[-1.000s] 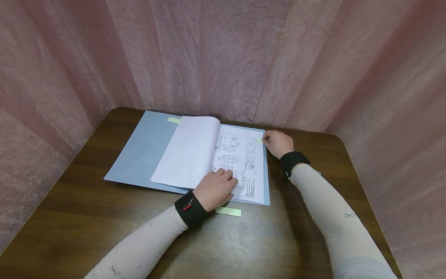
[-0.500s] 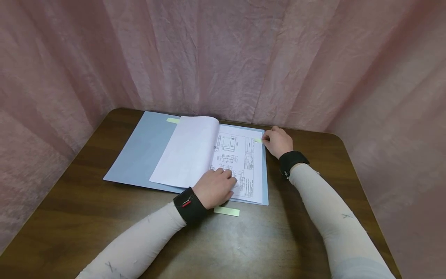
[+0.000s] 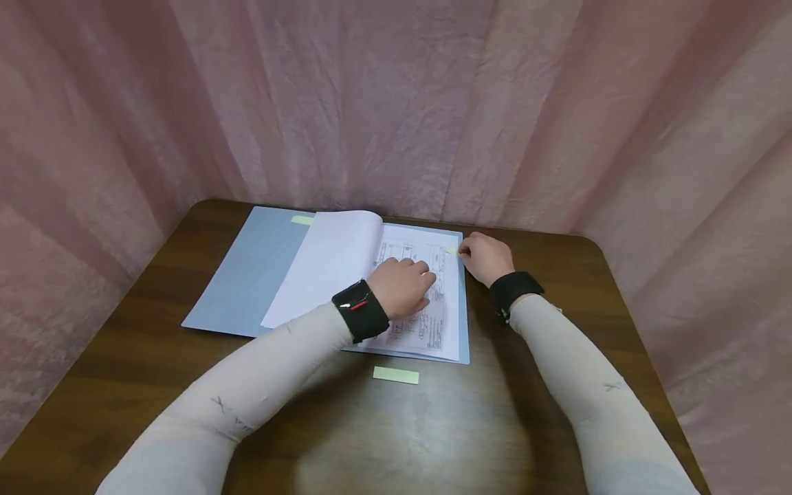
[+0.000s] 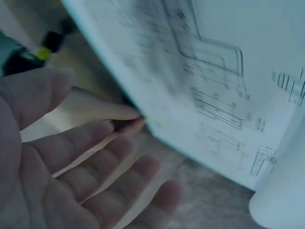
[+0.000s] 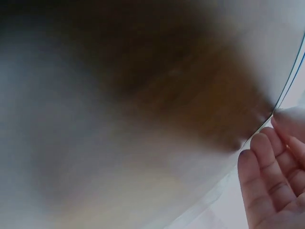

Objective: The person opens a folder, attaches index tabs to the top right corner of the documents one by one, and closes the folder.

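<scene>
An opened light-blue folder (image 3: 238,275) holds white sheets, one turned over to the left (image 3: 328,261). Line drawings cover the right-hand page (image 3: 448,330). My left hand (image 3: 402,285) hovers over that page, fingers loosely extended and holding nothing, as the left wrist view shows. At the page's upper right edge my right hand (image 3: 487,258) pinches a pale green sticky tab (image 3: 451,250) between thumb and index finger. In the right wrist view its thumb and index finger (image 5: 286,121) meet at the sheet's edge; most of the tab there is hidden.
Another pale green sticky strip (image 3: 396,375) lies on the wooden table (image 3: 346,433) in front of the folder. A third one (image 3: 302,220) sticks out beside the turned sheet. A pink curtain (image 3: 396,103) hangs behind the table and along its sides.
My left hand has lifted from the lower part of the page and moved up and to the right. My right hand stays at the tab by the page edge.
</scene>
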{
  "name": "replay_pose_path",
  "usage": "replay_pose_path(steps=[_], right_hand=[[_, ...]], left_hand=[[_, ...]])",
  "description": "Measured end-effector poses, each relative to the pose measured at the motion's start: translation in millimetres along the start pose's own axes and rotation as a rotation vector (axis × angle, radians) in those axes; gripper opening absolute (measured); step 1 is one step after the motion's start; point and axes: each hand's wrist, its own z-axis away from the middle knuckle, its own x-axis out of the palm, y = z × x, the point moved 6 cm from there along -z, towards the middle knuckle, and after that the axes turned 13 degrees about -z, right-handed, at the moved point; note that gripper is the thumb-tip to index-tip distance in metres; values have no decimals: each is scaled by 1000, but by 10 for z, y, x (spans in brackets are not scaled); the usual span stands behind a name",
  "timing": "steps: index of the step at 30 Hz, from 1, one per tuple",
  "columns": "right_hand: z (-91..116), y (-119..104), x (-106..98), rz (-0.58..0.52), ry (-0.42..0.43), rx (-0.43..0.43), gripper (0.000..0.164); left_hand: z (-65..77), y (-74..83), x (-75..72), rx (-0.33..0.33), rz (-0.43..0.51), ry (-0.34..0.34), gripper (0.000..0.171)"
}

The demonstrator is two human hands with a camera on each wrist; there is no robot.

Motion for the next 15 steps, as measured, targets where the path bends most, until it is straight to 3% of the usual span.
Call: replay_pose_path(steps=[8, 15], right_hand=[[11, -65, 153, 21, -24, -81, 20], [2, -81, 177, 15, -4, -85, 19]], left_hand=[[-387, -82, 354, -10, -5, -108, 68], [-599, -65, 525, -20, -76, -117, 64]])
